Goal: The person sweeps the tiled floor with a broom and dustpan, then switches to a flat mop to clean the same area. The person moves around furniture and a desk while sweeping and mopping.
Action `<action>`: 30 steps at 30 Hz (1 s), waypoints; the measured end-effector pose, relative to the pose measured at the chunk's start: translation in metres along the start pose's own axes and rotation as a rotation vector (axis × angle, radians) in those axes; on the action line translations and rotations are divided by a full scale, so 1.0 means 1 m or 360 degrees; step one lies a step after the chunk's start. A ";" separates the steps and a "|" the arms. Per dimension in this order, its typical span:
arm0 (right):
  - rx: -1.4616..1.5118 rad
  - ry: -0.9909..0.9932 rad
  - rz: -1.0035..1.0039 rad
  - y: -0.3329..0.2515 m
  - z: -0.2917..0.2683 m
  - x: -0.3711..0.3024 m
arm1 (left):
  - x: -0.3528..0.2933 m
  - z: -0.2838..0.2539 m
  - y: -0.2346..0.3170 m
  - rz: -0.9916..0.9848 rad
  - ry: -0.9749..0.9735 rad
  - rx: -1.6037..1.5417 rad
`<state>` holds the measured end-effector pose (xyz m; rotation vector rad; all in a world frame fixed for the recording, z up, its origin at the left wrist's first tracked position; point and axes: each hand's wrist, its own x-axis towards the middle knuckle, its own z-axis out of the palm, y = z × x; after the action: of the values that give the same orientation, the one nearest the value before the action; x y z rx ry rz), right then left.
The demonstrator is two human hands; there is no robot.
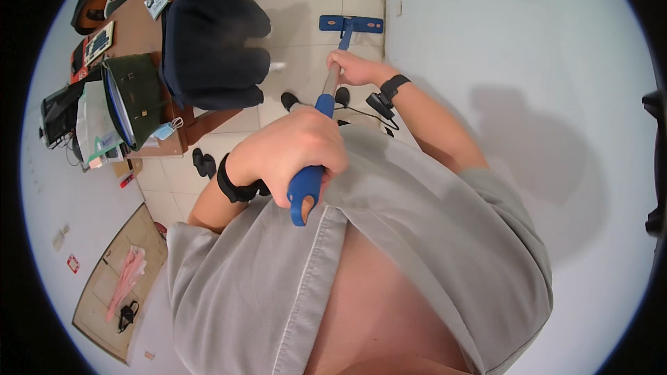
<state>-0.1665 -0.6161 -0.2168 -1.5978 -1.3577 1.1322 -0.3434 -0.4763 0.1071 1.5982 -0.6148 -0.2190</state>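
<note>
A flat mop with a blue head lies against the tiled floor at the far end, close to the right wall. Its pole runs back toward my chest and ends in a blue grip with a hanging loop. My left hand is wrapped round that upper grip, near my body. Lower down the pole, my right hand closes round the grey metal part. Each wrist wears a black band, and a small black device with a cable hangs by the right one.
A white wall rises along my right. At left stands a brown desk with a green briefcase, a calculator and papers. A dark cloth drapes over something beside it. Black slippers lie on the floor; a door is behind left.
</note>
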 end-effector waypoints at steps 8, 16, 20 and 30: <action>-0.0189 -0.0180 -0.0164 -0.026 0.071 -0.011 | -0.009 0.019 0.041 -0.0212 -0.1112 0.0287; -0.0187 -0.0026 -0.0524 -0.076 0.209 0.061 | -0.145 0.050 0.088 -0.0422 -0.0947 0.0279; -0.0100 -0.0106 -0.0488 -0.107 0.278 0.115 | -0.246 0.067 0.099 -0.0190 -0.0111 0.0053; -0.0230 -0.0284 -0.0175 -0.200 0.375 0.151 | -0.391 0.158 0.132 0.0008 0.1731 0.0244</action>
<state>-0.5789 -0.4359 -0.1814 -1.5300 -1.6567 1.1539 -0.7808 -0.4156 0.1285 1.5867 0.2196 0.6892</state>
